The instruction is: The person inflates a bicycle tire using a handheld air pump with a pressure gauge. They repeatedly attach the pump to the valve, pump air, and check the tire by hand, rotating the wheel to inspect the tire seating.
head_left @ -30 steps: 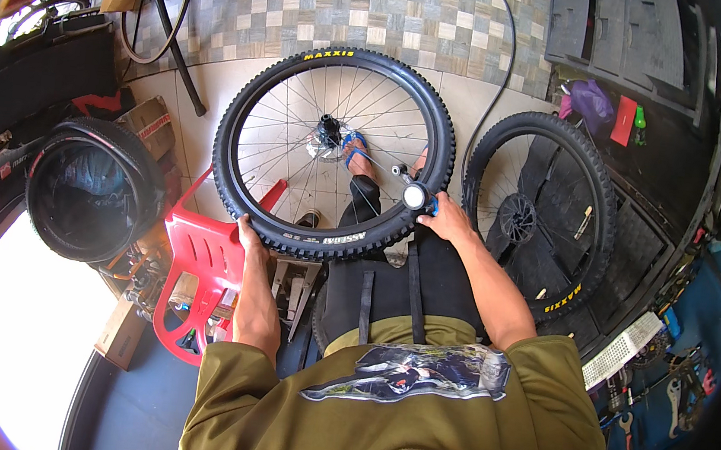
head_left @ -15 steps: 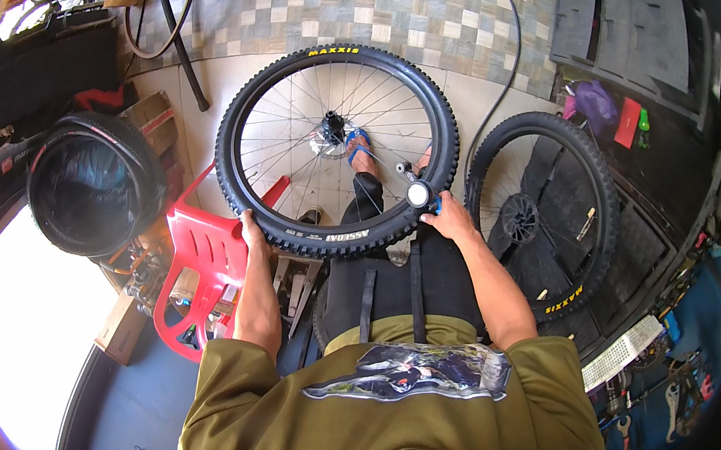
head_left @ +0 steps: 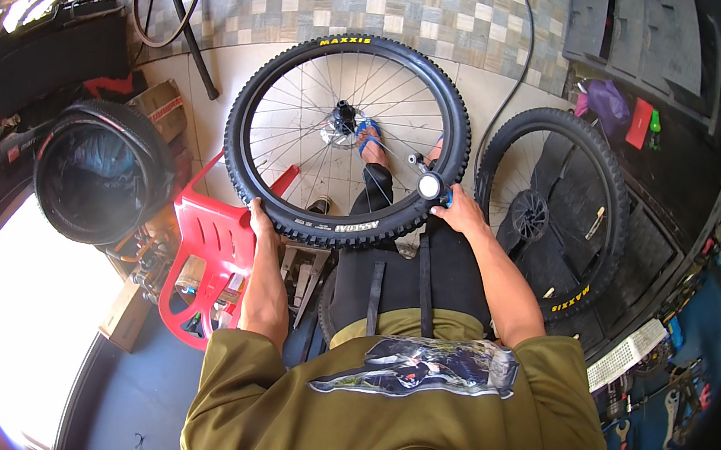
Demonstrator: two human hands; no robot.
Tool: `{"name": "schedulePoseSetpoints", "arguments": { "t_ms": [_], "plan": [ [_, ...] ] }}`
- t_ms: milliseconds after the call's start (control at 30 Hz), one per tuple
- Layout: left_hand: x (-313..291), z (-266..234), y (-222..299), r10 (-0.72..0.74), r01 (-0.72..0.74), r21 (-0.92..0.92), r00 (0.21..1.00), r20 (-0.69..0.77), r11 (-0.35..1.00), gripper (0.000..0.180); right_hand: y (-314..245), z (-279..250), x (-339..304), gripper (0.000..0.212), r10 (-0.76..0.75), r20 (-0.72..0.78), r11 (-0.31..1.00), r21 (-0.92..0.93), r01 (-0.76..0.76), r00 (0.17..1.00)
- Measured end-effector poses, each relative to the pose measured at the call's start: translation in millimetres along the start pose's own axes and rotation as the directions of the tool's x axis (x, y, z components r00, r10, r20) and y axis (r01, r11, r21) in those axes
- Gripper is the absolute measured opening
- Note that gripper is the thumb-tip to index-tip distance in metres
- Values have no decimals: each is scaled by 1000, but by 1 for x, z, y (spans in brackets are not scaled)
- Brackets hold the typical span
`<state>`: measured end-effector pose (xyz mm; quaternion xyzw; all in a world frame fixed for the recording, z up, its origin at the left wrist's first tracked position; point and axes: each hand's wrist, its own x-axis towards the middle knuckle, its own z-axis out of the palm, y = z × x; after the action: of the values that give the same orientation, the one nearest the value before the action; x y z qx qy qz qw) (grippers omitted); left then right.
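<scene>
The right hand's (head_left: 466, 213) fingers are grasping a round, white-faced tool (head_left: 429, 186) at a wheel's (head_left: 343, 119) near-right side; the left hand (head_left: 262, 218) is gripping the near-left tyre edge. The wheel is sitting before the person, between a red chair (head_left: 223, 257) and another wheel (head_left: 530, 217).

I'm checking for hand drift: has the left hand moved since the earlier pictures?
No: against the red chair, the left hand shows no clear shift any way; the whole view moved.

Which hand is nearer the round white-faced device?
Right. The right hand is at the lower right of the device; the left hand is well left of it, at the black knobby bicycle tire.
</scene>
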<state>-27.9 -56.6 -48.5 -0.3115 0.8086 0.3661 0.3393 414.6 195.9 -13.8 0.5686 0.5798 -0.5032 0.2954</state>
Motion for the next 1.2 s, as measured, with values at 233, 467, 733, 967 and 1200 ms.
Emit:
{"name": "schedulePoseSetpoints", "arguments": {
  "t_ms": [233,467,733,967,1200],
  "plan": [
    [-9,10,4,51,-51,-18,999,-11,999,55,4,2,2,77,-8,0,1000,-10,9,1000],
    [-17,8,8,57,-57,58,998,-8,997,54,4,2,1,77,-13,2,1000,7,13,1000],
    [-12,11,6,60,-59,74,998,-9,996,58,1,-2,-3,78,4,7,1000,10,-4,1000],
    [-9,2,5,55,-54,66,998,-8,996,56,-3,-3,-1,79,-11,17,1000,10,10,1000],
    [-39,12,17,11,-10,56,1000,-8,998,54,-3,-5,-1,79,-1,30,1000,3,1,1000]
  ]
}}
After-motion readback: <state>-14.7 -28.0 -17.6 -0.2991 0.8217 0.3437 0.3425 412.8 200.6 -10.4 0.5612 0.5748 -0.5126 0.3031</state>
